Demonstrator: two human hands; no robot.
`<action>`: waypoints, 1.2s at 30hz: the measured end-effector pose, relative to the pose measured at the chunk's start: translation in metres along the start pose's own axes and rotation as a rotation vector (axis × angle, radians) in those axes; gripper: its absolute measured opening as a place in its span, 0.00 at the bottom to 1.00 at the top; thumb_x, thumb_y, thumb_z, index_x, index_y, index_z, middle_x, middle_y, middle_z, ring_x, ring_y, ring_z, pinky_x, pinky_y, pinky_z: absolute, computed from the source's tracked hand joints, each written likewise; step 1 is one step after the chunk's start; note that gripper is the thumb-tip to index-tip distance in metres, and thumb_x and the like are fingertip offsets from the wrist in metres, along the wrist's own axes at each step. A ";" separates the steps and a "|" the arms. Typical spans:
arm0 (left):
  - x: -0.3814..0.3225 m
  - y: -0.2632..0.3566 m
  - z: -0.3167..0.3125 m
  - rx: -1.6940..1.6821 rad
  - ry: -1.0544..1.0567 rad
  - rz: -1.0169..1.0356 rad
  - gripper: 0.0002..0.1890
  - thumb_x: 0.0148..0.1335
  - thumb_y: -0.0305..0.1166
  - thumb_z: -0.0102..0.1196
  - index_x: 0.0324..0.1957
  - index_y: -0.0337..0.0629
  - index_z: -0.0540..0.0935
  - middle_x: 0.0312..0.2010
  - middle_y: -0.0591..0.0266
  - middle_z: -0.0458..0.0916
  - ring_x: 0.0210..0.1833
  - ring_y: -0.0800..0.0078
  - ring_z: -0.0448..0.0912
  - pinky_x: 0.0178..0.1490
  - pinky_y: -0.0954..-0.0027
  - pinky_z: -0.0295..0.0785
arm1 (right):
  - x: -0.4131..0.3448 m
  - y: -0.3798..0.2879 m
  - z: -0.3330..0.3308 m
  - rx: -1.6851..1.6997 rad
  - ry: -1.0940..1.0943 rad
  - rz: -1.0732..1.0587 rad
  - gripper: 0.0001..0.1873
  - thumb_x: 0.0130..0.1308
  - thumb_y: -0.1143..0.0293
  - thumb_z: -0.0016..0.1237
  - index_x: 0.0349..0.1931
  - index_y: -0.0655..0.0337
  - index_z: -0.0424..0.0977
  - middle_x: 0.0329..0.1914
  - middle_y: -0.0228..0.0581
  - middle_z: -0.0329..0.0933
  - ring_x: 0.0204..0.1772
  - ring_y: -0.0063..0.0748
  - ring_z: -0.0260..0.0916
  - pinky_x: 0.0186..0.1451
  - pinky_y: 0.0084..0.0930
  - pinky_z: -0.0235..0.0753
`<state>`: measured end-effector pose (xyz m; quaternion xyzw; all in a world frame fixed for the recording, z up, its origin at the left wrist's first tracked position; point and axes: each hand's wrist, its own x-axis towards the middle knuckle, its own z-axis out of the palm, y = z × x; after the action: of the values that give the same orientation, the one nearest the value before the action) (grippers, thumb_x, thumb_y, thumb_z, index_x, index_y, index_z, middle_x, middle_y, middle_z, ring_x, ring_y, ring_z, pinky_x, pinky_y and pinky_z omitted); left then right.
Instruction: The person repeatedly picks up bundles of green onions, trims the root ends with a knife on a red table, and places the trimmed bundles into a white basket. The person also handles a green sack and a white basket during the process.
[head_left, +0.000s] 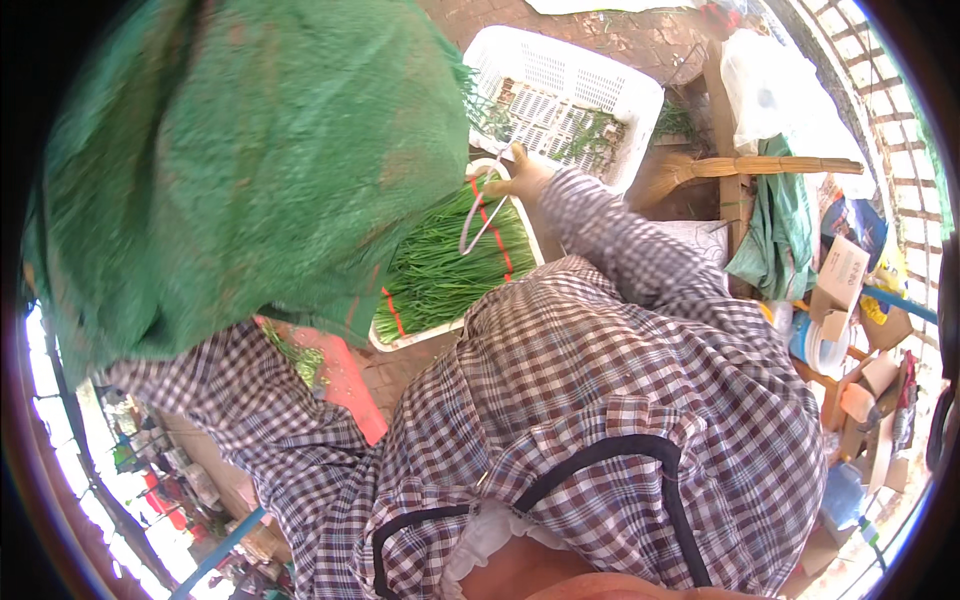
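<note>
My right hand (529, 176), in a pale glove, reaches over the far edge of a white plastic crate (457, 328). Its thumb and fingers are spread about a thin pale loop handle (466, 232); whether they grip it I cannot tell. Bunches of long green leafy stalks, probably garlic chives (450, 262), fill the crate, bound with red bands (395, 311). A large green woven sheet (300, 150) hangs in front of my left forearm and covers the crate's left part. My left hand is out of sight, apparently behind that sheet.
Beyond stands a white slatted crate (637, 97) with loose green scraps. A straw broom (750, 166) lies to the right, near cardboard boxes (840, 277) and a white bucket (825, 349). On the left is a red plastic container (345, 382) near green trimmings (304, 364).
</note>
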<state>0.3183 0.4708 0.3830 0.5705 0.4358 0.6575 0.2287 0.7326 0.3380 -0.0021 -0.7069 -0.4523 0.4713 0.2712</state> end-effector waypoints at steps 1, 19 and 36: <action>-0.002 0.010 -0.007 0.001 0.041 -0.026 0.32 0.65 0.50 0.51 0.62 0.36 0.67 0.50 0.54 0.76 0.49 0.63 0.77 0.52 0.59 0.76 | -0.003 0.000 0.023 0.111 -0.017 0.016 0.49 0.43 0.55 0.72 0.64 0.66 0.60 0.62 0.57 0.69 0.62 0.45 0.70 0.62 0.34 0.71; 0.004 0.066 -0.095 -0.005 0.261 -0.067 0.29 0.64 0.49 0.51 0.58 0.36 0.70 0.53 0.53 0.74 0.52 0.62 0.75 0.57 0.57 0.72 | 0.052 -0.116 -0.014 1.059 -0.242 -0.028 0.14 0.72 0.63 0.40 0.52 0.57 0.71 0.58 0.41 0.73 0.69 0.45 0.59 0.75 0.57 0.45; -0.058 -0.031 -0.067 -0.244 0.206 -0.380 0.26 0.62 0.47 0.53 0.55 0.38 0.73 0.53 0.55 0.75 0.54 0.61 0.74 0.60 0.56 0.69 | -0.052 -0.075 -0.132 -0.036 -0.404 0.142 0.22 0.73 0.54 0.40 0.57 0.60 0.72 0.27 0.34 0.73 0.19 0.16 0.60 0.20 0.17 0.62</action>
<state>0.2629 0.4198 0.3268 0.3765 0.4735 0.7053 0.3697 0.8160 0.3301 0.1346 -0.6327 -0.4551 0.6133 0.1284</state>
